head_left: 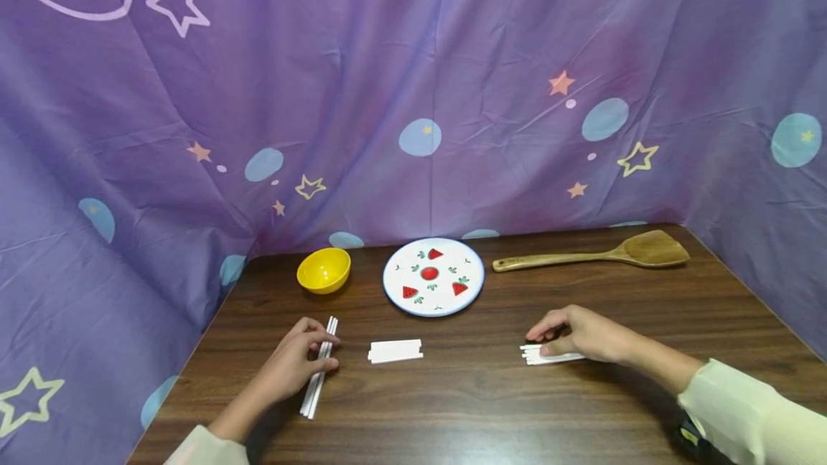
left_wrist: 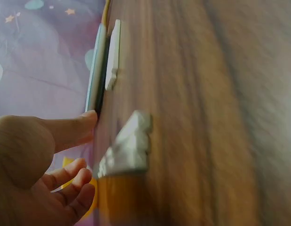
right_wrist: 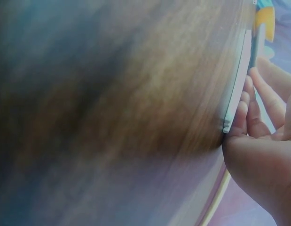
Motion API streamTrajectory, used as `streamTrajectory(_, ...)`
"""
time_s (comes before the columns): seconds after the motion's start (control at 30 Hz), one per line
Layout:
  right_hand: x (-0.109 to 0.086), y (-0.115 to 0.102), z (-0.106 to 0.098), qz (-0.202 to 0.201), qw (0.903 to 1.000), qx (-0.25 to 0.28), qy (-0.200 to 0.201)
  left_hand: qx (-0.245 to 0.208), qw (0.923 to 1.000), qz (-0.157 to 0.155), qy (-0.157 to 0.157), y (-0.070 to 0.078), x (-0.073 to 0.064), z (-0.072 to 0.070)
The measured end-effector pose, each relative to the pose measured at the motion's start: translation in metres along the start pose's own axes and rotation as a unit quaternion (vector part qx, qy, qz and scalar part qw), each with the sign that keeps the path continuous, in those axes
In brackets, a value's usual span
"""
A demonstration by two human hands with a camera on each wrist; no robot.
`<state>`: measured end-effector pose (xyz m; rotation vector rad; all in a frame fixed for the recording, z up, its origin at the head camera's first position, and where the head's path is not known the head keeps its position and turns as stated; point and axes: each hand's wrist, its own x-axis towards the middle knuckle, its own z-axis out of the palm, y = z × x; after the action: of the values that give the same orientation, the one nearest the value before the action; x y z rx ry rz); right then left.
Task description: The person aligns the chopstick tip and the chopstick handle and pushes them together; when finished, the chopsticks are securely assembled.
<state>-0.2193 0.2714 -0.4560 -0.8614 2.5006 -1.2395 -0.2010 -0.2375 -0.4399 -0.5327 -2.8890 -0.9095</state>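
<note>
Several long white sticks (head_left: 311, 399) lie side by side at the left of the table, slanting away from me. My left hand (head_left: 300, 356) is over them, thumb and fingers apart; in the left wrist view the sticks' blocky ends (left_wrist: 131, 146) show beside the hand without being pinched. At the right, another row of white sticks (head_left: 531, 356) lies crosswise, partly covered by my right hand (head_left: 581, 336). Its thumb overlaps them and its bent fingers are at their far side; the right wrist view shows the sticks (right_wrist: 237, 89) along the fingers. A third, shorter white row (head_left: 395, 351) lies between the hands.
Toward the back of the brown wooden table (head_left: 452, 407) are a yellow bowl (head_left: 324, 270), a round white plate (head_left: 433, 296) with a red fruit pattern, and a wooden spatula (head_left: 652, 248). A purple curtain (head_left: 362, 92) with stars hangs behind and at the sides.
</note>
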Motion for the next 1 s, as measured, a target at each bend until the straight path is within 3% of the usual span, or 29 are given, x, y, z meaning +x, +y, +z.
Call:
streamTrajectory(0.2, 0.0, -0.001, 0.0, 0.001, 0.9999, -0.013, 0.005, 0.01, 0.9991, 0.04, -0.005, 0.018, 0.017, 0.007)
streamTrajectory(0.57, -0.001, -0.002, 0.002, 0.0, 1.0, -0.007, 0.004, -0.015, 0.9936, 0.084, -0.073, 0.048, 0.048, 0.036)
streamTrajectory(0.73, -0.001, -0.001, 0.003, -0.003, 1.0, -0.007, 0.005, -0.006, 0.9904, 0.112, -0.08, 0.056, 0.058, 0.049)
streamTrajectory(1.0, 0.0, -0.004, 0.004, 0.001, 0.9999, -0.01, 0.006, 0.002, 0.9884, 0.121, -0.092, 0.06, 0.068, 0.057)
